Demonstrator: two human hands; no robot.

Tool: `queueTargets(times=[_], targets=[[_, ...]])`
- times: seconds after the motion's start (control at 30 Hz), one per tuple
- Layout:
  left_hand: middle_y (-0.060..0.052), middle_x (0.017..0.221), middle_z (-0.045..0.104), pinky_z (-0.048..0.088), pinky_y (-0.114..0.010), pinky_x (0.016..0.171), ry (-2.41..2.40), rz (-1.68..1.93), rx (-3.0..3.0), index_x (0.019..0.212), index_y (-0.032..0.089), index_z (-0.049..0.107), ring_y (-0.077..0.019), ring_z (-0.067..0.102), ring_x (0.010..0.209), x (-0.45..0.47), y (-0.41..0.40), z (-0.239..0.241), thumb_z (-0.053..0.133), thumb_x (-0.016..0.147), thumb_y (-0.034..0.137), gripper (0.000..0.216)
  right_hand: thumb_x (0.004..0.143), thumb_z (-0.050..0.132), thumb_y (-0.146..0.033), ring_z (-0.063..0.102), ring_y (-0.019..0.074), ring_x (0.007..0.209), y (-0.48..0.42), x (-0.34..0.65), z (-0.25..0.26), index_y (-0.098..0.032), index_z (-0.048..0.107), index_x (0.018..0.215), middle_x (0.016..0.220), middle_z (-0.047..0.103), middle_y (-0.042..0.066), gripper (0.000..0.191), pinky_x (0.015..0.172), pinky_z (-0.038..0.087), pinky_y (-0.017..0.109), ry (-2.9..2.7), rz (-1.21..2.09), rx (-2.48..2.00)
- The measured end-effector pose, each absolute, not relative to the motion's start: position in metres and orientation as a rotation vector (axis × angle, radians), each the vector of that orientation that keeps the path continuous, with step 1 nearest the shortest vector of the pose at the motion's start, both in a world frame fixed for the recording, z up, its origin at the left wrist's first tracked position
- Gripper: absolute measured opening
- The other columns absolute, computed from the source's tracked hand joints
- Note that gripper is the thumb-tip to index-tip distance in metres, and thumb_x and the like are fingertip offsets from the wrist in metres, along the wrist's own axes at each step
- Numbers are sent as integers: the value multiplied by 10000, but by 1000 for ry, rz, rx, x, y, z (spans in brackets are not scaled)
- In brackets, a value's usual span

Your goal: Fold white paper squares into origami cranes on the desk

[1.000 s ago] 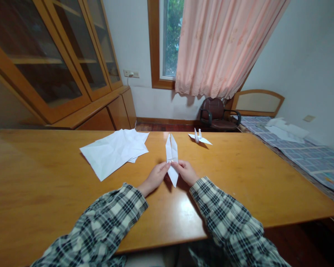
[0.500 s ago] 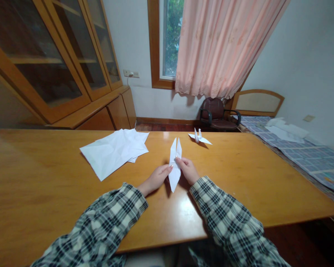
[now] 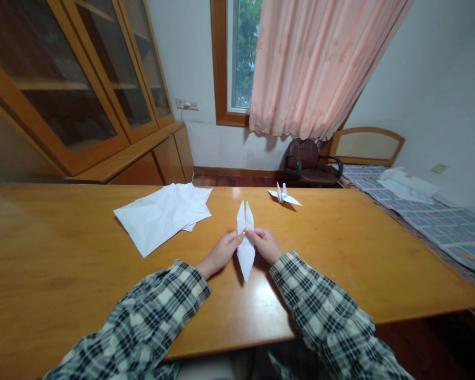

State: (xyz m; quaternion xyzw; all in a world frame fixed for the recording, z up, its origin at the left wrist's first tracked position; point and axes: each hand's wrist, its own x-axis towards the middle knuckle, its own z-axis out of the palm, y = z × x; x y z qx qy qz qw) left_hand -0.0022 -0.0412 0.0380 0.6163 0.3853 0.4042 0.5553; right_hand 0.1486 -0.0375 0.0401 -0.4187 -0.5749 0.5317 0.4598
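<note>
Both hands meet at the middle of the folded paper (image 3: pixel 246 247), a long white diamond with two points at its far end and one sharp tip toward the person. The left hand (image 3: pixel 220 254) pinches its left edge with fingers together; the right hand (image 3: pixel 264 245) pinches the right edge the same way. The paper sits over the table (image 3: pixel 63 253), near the front middle, between the two plaid sleeves.

Half a second ago the paper leaned to the right, with the right hand gripping higher up and the left fingertips just touching its side. Now it stands straight again, the two far points close together, and both hands are level at its waist.

The sheets (image 3: pixel 163 215) lie to the left, well apart, and the crane (image 3: pixel 284 195) rests farther back on the right; neither has moved.
</note>
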Motion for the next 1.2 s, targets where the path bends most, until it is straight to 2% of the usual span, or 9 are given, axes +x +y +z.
queueTargets(times=[0.17, 0.37, 0.77, 1.03, 1.2], targets=[[1, 656, 529, 346, -238, 560, 887, 930, 1415, 757, 127, 556, -124, 444, 616, -2, -42, 40, 527, 776, 594, 468, 707, 567, -663, 316, 72, 469, -39, 148, 45, -160, 506, 546, 465, 371, -55, 531, 437, 216, 215, -1412, 1269, -1094], [7, 629, 515, 331, -238, 562, 842, 858, 1417, 746, 114, 567, -115, 424, 599, -3, -42, 41, 542, 763, 596, 484, 705, 560, -671, 327, 72, 476, -38, 149, 48, -166, 465, 519, 477, 380, -51, 546, 448, 238, 218, -1354, 1222, -1090], [-13, 625, 556, 369, -245, 569, 848, 802, 1460, 695, 113, 580, -130, 469, 600, -4, -42, 41, 526, 769, 606, 501, 717, 568, -655, 350, 67, 459, -37, 151, 41, -148, 512, 544, 479, 436, -44, 539, 445, 256, 209, -1376, 1269, -1076], [-21, 705, 568, 389, -266, 640, 856, 896, 1488, 784, 109, 593, -146, 481, 673, -3, -41, 38, 494, 805, 587, 488, 719, 553, -664, 293, 61, 429, -38, 150, 43, -165, 464, 493, 428, 337, -67, 554, 431, 186, 220, -1438, 1225, -1120], [-18, 699, 558, 369, -253, 617, 818, 824, 1487, 798, 107, 599, -137, 463, 659, -4, -41, 38, 500, 805, 579, 482, 722, 567, -648, 330, 69, 452, -37, 151, 44, -160, 497, 532, 460, 392, -57, 527, 448, 249, 219, -1364, 1224, -1090]])
